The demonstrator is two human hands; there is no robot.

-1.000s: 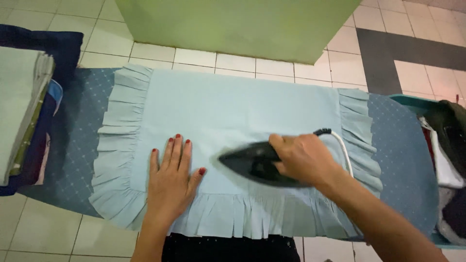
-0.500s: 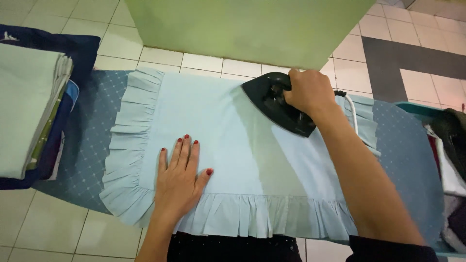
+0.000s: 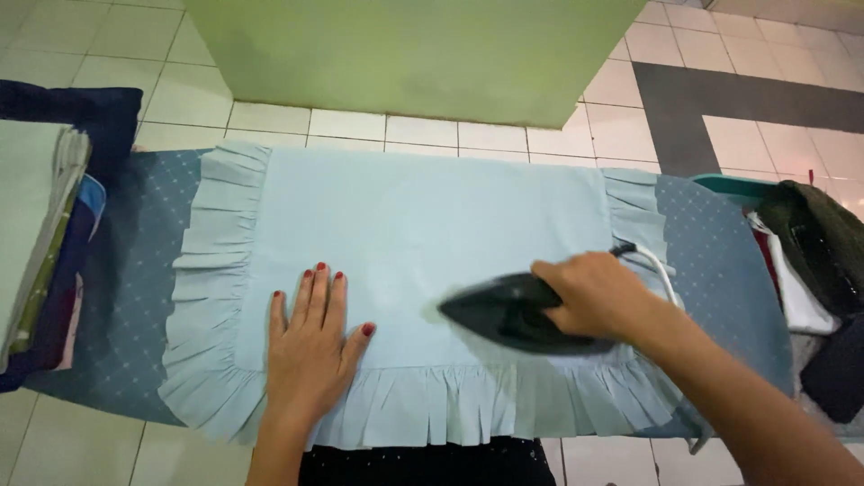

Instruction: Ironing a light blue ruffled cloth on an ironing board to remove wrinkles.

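Pale-blue cloth: a frilled pillowcase [image 3: 423, 225] lies flat across the blue dotted ironing board [image 3: 711, 261]; its pleated ruffles reach the board's near edge and hang slightly over at the left corner.
Left hand: the left hand [image 3: 310, 346] lies palm down, fingers spread wide, pressing the cloth near the lower ruffle.
Right hand: the right hand [image 3: 598, 297] is wrapped around the handle of a dark iron [image 3: 513, 315], whose tip points left, sole on the cloth.
Open room: bare cloth stretches between the two hands and toward the far edge.
Edges: folded laundry stack [image 3: 40, 234] sits at the board's left end, dark clothes [image 3: 823, 252] at the right.
Hard to see: the iron is motion-blurred; its white cord [image 3: 661, 270] is partly hidden behind the wrist; both piles are cut off by the frame.
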